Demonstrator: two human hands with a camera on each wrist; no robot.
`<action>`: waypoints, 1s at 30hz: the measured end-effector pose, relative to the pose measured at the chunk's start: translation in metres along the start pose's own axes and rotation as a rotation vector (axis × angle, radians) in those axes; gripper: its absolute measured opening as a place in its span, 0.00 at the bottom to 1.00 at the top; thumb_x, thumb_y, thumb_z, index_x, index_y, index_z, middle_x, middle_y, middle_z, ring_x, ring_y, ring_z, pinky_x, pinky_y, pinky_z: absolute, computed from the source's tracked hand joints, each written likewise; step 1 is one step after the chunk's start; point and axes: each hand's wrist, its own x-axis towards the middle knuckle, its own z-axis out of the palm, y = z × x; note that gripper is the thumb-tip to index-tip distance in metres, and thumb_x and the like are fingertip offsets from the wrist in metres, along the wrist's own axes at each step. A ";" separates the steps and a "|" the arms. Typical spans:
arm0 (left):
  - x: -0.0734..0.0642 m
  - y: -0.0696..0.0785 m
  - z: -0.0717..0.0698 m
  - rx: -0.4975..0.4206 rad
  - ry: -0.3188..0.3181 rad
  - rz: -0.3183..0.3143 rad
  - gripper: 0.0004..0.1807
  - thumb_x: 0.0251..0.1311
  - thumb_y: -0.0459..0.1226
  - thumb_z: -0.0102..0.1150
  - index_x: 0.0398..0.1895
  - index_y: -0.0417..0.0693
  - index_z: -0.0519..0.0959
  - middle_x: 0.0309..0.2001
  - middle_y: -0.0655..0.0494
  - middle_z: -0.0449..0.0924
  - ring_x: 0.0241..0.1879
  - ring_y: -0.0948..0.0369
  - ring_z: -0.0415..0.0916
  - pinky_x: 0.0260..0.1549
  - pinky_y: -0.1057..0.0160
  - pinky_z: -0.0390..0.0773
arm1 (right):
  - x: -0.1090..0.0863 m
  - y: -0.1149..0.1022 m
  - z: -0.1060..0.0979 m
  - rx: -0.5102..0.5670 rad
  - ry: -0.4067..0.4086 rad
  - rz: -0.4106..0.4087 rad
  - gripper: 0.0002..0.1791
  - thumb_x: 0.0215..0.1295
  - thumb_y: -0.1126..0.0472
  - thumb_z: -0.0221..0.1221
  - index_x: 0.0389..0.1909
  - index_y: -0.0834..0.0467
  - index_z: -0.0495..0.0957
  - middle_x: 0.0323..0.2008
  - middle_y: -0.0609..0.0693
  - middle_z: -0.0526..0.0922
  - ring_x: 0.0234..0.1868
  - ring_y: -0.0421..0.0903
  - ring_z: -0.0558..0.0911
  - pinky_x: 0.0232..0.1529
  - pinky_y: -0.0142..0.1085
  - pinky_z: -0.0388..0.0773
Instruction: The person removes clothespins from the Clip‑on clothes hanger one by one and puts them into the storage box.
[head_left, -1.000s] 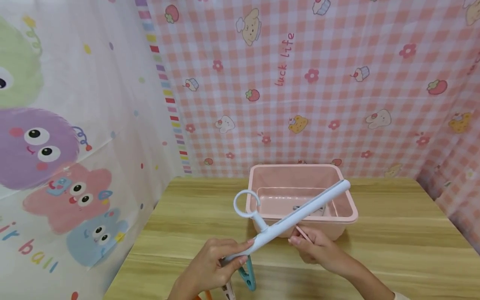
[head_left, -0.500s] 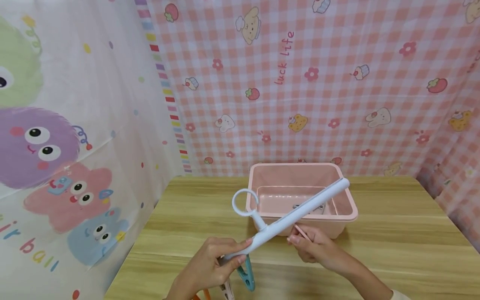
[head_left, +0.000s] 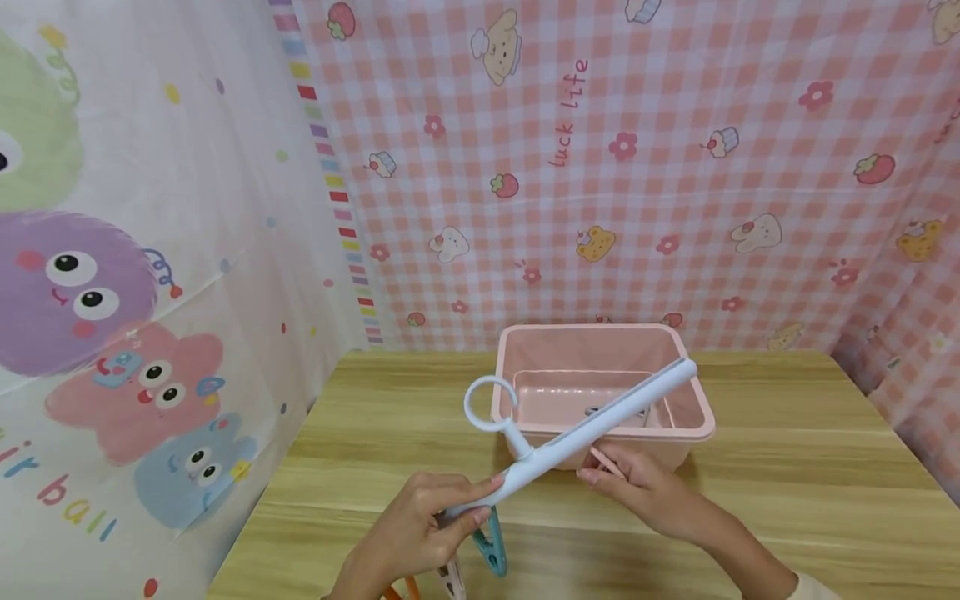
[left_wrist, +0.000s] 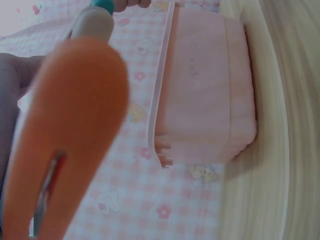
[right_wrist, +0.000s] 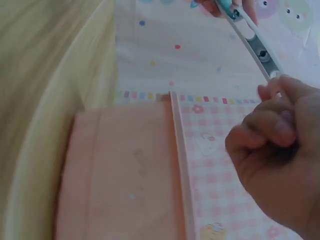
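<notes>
My left hand (head_left: 420, 525) grips the lower left end of a light blue hanger bar (head_left: 600, 425) with a ring-shaped hook (head_left: 480, 425). The bar slants up to the right, overlapping the pink bin in the head view. Below my left hand hang a teal clothespin (head_left: 491, 546), a pale beige-pink one (head_left: 452, 579) and an orange clothespin (left_wrist: 80, 100), large in the left wrist view. My right hand (head_left: 652, 492) pinches a slim pale pink clothespin (head_left: 606, 462) right at the bar's underside; fingers hide most of it. The right wrist view shows holes along that underside (right_wrist: 260, 50).
A pink plastic bin (head_left: 675, 434) stands on the wood-grain table (head_left: 787, 433) behind my hands, with small metallic-looking pieces (head_left: 592, 410) inside. A pink checked cloth (head_left: 675, 167) covers the back wall, and a white cartoon-print cloth (head_left: 247, 333) hangs on the left.
My right hand has turned slightly, and the pale pink clothespin has tilted flatter at the bar. The left hand, hanger and hanging clothespins have barely moved.
</notes>
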 end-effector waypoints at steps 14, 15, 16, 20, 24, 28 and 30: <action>0.000 0.001 0.001 0.015 -0.009 -0.018 0.20 0.63 0.27 0.63 0.59 0.32 0.80 0.25 0.57 0.82 0.21 0.79 0.58 0.18 0.85 0.62 | 0.007 0.001 -0.008 -1.052 0.324 -0.295 0.26 0.80 0.38 0.34 0.31 0.49 0.71 0.12 0.33 0.61 0.18 0.29 0.54 0.18 0.23 0.52; 0.000 0.002 0.001 0.015 -0.012 -0.022 0.20 0.64 0.27 0.63 0.59 0.32 0.80 0.25 0.57 0.82 0.21 0.79 0.58 0.18 0.85 0.62 | 0.007 0.001 -0.008 -1.066 0.333 -0.308 0.27 0.80 0.38 0.33 0.31 0.49 0.71 0.12 0.34 0.61 0.18 0.29 0.54 0.17 0.23 0.52; 0.000 0.002 0.001 0.012 -0.014 -0.030 0.20 0.64 0.27 0.63 0.59 0.33 0.80 0.25 0.57 0.82 0.21 0.79 0.58 0.18 0.85 0.62 | 0.007 0.001 -0.009 -1.072 0.338 -0.314 0.27 0.80 0.38 0.33 0.31 0.49 0.71 0.12 0.34 0.61 0.18 0.29 0.54 0.17 0.23 0.51; 0.002 0.002 0.000 0.011 -0.019 -0.045 0.20 0.64 0.27 0.63 0.60 0.34 0.80 0.25 0.57 0.82 0.22 0.81 0.57 0.17 0.84 0.63 | 0.005 -0.001 -0.010 -1.034 0.317 -0.290 0.22 0.80 0.39 0.39 0.33 0.48 0.72 0.14 0.34 0.62 0.19 0.29 0.56 0.19 0.22 0.52; 0.004 0.002 0.000 0.020 -0.014 -0.023 0.20 0.64 0.27 0.63 0.59 0.34 0.80 0.25 0.58 0.82 0.22 0.80 0.58 0.18 0.85 0.63 | 0.002 -0.004 -0.009 -0.869 0.244 -0.200 0.07 0.75 0.51 0.57 0.37 0.48 0.74 0.19 0.32 0.64 0.22 0.26 0.60 0.22 0.20 0.58; 0.005 0.000 0.002 0.015 -0.005 0.014 0.20 0.63 0.26 0.63 0.59 0.32 0.80 0.26 0.57 0.83 0.21 0.78 0.61 0.19 0.85 0.64 | -0.001 -0.004 -0.004 -0.584 0.179 -0.109 0.08 0.71 0.62 0.61 0.34 0.48 0.72 0.23 0.32 0.65 0.25 0.25 0.62 0.23 0.23 0.64; 0.004 -0.001 0.004 0.009 0.002 0.026 0.21 0.62 0.26 0.64 0.59 0.31 0.80 0.26 0.57 0.83 0.21 0.77 0.62 0.20 0.85 0.65 | -0.002 -0.003 0.000 -0.388 0.146 -0.059 0.09 0.73 0.63 0.59 0.33 0.50 0.71 0.23 0.35 0.64 0.26 0.26 0.63 0.23 0.25 0.66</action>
